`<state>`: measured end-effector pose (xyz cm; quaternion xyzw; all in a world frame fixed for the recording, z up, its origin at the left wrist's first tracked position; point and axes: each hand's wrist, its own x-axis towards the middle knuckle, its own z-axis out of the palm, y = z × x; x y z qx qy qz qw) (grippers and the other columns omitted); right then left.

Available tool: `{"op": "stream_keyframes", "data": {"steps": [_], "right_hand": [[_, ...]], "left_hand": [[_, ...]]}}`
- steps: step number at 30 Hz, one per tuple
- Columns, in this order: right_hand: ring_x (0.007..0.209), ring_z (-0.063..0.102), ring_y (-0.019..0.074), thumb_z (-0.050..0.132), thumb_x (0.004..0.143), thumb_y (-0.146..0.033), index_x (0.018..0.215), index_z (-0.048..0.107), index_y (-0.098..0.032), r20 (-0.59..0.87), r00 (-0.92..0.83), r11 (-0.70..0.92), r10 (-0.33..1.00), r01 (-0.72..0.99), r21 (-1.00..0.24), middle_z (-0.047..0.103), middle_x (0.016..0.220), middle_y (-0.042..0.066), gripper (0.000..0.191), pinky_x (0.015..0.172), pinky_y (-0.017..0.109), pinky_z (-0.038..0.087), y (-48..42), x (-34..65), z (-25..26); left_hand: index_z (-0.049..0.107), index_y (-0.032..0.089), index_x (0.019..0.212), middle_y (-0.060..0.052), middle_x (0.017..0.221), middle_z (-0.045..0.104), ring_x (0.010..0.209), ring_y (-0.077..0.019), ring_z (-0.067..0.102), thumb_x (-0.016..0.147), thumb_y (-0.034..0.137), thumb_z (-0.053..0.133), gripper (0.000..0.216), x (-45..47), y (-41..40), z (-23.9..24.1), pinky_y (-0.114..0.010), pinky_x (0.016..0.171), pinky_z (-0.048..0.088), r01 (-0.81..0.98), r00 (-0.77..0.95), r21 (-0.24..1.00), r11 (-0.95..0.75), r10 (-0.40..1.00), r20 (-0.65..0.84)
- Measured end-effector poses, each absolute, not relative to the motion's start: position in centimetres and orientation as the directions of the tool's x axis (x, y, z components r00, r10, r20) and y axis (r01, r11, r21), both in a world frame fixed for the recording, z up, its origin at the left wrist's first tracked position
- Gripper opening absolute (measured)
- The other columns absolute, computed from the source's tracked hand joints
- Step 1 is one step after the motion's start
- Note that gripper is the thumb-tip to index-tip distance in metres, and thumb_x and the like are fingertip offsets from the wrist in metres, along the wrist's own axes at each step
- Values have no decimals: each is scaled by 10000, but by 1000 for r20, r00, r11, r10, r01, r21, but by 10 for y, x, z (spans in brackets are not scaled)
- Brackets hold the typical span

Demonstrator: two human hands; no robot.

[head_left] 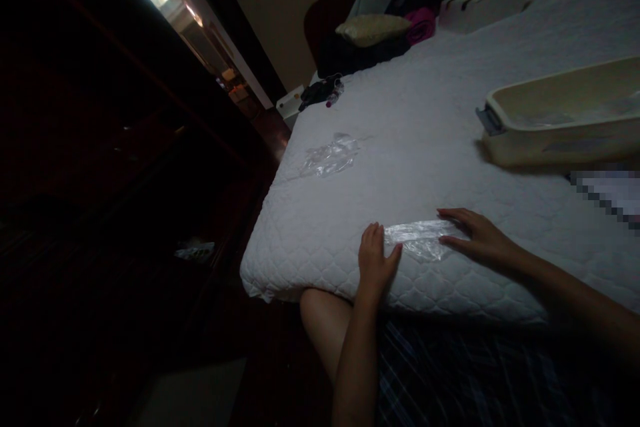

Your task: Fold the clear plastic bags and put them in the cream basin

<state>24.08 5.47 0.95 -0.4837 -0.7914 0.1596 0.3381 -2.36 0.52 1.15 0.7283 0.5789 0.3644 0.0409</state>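
Observation:
A folded strip of clear plastic, like a thin bag [420, 235], lies near the front edge of the white quilted bed [400, 147]. At its left end rests my left hand [374, 259], fingers stretched forward and thumb spread apart, touching the plastic. My right hand [475, 237] is at the other end, with its thumb and fingers apart over the film. Neither hand is closed round it. Further back on the bed, a second crumpled clear plastic bag [333, 155] lies spread out.
A cream plastic bin [560, 147] with a grey handle stands at right, holding clear plastic. At the back are a white box [485, 3], a beige pillow [373, 29] and dark clothing [365, 53]. Dark small items [320, 92] lie by the bed's far left edge.

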Motion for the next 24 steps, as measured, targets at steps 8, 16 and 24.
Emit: {"op": "stream_keyframes", "data": {"steps": [8, 16, 24], "right_hand": [[955, 673, 288, 558, 827, -561, 1228, 590, -308, 283, -320, 420, 904, 545, -726, 678, 1096, 86, 476, 819, 472, 593, 69, 252, 11], [932, 654, 278, 606, 778, -549, 1164, 635, -259, 256, -425, 488, 868, 641, -592, 672, 1064, 103, 483, 793, 460, 564, 77, 254, 9], [843, 641, 268, 634, 751, -436, 1093, 646, -243, 222, -408, 457, 885, 676, -578, 669, 966, 106, 393, 726, 430, 536, 69, 248, 22]], "left_hand": [[525, 160, 1232, -148, 1304, 562, 1244, -282, 516, 822, 352, 662, 473, -21, 7, 11, -503, 1024, 479, 828, 60, 469, -306, 881, 469], [537, 151, 1230, -145, 1307, 554, 1260, -278, 496, 817, 362, 662, 481, -22, 4, 18, -487, 1067, 436, 746, 26, 593, -302, 904, 427], [480, 171, 1305, -129, 1263, 560, 1222, -277, 509, 774, 285, 701, 586, -15, 5, 26, -473, 1061, 423, 671, -81, 715, -196, 939, 333]]}}
